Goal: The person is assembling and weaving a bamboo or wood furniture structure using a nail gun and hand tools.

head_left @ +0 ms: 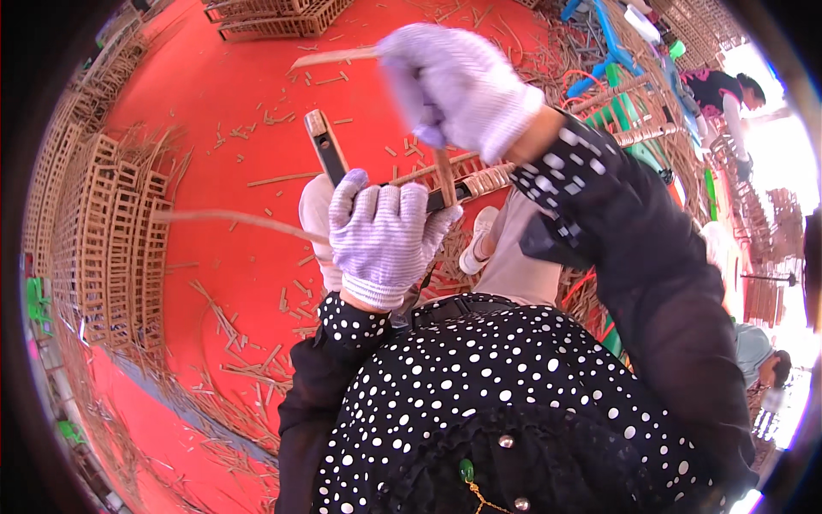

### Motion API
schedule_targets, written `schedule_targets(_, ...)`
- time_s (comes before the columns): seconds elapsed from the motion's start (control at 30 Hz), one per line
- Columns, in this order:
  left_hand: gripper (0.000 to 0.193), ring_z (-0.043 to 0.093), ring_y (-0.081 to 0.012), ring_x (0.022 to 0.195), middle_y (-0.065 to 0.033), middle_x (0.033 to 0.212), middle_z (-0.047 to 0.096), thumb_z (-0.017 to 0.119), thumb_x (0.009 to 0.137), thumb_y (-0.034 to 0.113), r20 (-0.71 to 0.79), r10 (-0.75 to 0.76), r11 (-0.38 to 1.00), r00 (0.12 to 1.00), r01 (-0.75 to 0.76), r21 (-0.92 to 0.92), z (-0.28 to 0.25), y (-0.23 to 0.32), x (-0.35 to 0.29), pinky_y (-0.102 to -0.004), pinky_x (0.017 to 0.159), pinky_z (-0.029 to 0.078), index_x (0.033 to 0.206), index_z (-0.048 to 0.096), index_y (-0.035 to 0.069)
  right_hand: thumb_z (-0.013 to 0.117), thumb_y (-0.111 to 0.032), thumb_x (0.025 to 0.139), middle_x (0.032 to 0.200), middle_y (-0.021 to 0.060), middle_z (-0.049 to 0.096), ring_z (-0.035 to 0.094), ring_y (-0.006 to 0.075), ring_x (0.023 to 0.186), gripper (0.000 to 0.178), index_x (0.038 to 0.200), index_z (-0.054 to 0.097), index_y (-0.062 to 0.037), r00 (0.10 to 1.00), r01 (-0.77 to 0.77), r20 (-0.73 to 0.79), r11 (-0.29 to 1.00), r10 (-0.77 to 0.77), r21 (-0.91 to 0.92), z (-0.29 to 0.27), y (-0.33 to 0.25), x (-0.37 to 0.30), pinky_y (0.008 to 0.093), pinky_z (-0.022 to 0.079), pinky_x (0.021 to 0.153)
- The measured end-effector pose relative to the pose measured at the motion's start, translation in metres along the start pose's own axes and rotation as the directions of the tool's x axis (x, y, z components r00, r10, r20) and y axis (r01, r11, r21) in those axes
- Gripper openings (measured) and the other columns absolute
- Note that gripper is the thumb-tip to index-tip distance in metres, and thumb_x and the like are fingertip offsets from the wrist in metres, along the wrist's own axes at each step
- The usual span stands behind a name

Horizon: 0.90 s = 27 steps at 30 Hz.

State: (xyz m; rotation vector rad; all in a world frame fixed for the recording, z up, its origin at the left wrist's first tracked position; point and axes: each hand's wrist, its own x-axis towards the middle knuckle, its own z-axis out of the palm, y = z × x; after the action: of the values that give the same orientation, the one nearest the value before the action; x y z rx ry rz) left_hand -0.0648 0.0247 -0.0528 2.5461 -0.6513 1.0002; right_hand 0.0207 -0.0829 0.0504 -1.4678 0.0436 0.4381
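Nearest the camera is your black top (462, 377) with white dots, a green pendant (467, 469) hanging at its lower edge. Your gloved right hand (462, 90) is raised and closed on a tan strip (444, 176), which runs down to the wrapped frame (488, 181) in front of you. Your left hand (377, 236) is curled shut on that frame, hiding part of it — a pale strip (248, 220) sticks out leftward beside the hand. Your shoe (473, 248) is below the frame.

Cut scraps (248, 368) litter the red floor (227, 73). Lattice pieces (107, 248) crowd your left, with another lattice section (278, 19) at the far side. To your right — blue plastic (629, 56), more strips (591, 291), and two other people, one upper (719, 96), one lower (753, 351).
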Motion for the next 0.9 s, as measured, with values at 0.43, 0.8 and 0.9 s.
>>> schedule_targets(0.43, 0.029, 0.053, -0.0297, 0.085, -0.0109, 0.082, 0.056, 0.063, 0.072, 0.014, 0.384, 0.207, 0.956, 0.900, -0.103, -0.275, -0.011, 0.010, 0.048, -0.0401, 0.080, 0.041, 0.100, 0.057, 0.006, 0.049, -0.052, 0.084, 0.069, 0.0110, 0.063, 0.061, 0.0169, 0.066, 0.048, 0.086, 0.066, -0.0072, 0.947, 0.209, 0.310, 0.565, 0.088, -0.798, -0.032, 0.062, 0.062, 0.0317, 0.048, 0.061)
schedule_targets(0.8, 0.041, 0.057, -0.0349, 0.086, -0.0173, 0.094, 0.061, 0.065, 0.074, 0.029, 0.578, 0.299, 0.916, 0.759, -0.057, -0.398, -0.013, -0.020, 0.054, -0.0420, 0.075, 0.046, 0.107, 0.059, 0.006, 0.061, -0.042, 0.069, 0.080, 0.0136, 0.065, 0.062, 0.0313, 0.080, 0.040, 0.079, 0.065, -0.0035, 0.854, 0.506, 0.423, 0.301, -0.302, -0.808, -0.071, 0.065, -0.026, 0.0404, 0.049, 0.072)
schedule_targets(0.9, 0.035, 0.059, -0.0343, 0.078, -0.0167, 0.087, 0.061, 0.065, 0.071, 0.031, 0.646, 0.309, 0.921, 0.698, -0.050, -0.387, -0.012, -0.024, 0.060, -0.0412, 0.071, 0.046, 0.096, 0.063, 0.006, 0.069, -0.030, 0.062, 0.085, 0.0126, 0.061, 0.060, 0.0312, 0.087, 0.037, 0.088, 0.061, -0.0056, 0.714, 0.580, 0.420, 0.135, -0.561, -0.804, -0.066, 0.083, -0.046, 0.0407, 0.048, 0.074)
